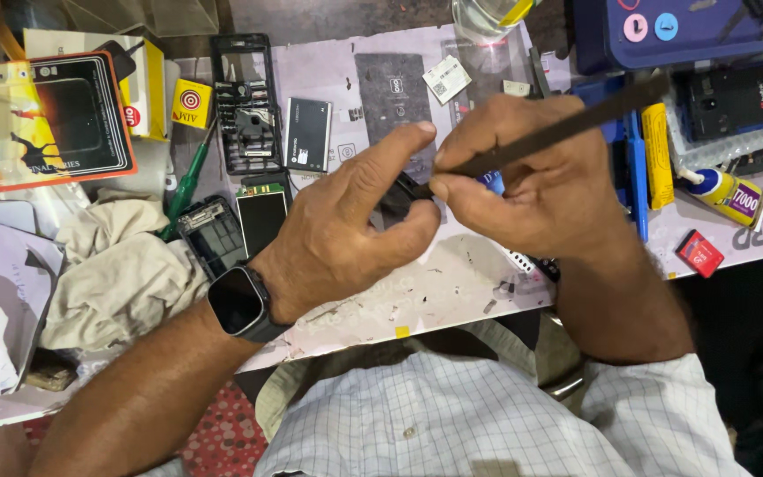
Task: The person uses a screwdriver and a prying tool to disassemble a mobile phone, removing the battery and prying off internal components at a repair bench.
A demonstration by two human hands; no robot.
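Observation:
My left hand (pixel 346 221) pinches a small black part (pixel 399 199) between thumb and forefinger above the white work mat (pixel 452 283). A dark smartwatch (pixel 238 302) sits on that wrist. My right hand (pixel 532 177) grips a long thin black tool (pixel 576 124) like a pen, its tip touching the small black part. Most of the part is hidden by my fingers.
Opened phone bodies (pixel 245 102), a battery (pixel 308 134), a screen module (pixel 260 216) and a green screwdriver (pixel 185 185) lie on the left. A beige cloth (pixel 117 265), boxes (pixel 46 115), a glue tube (pixel 724 193), a red chip (pixel 699 253) and a blue tray (pixel 691 35) surround the mat.

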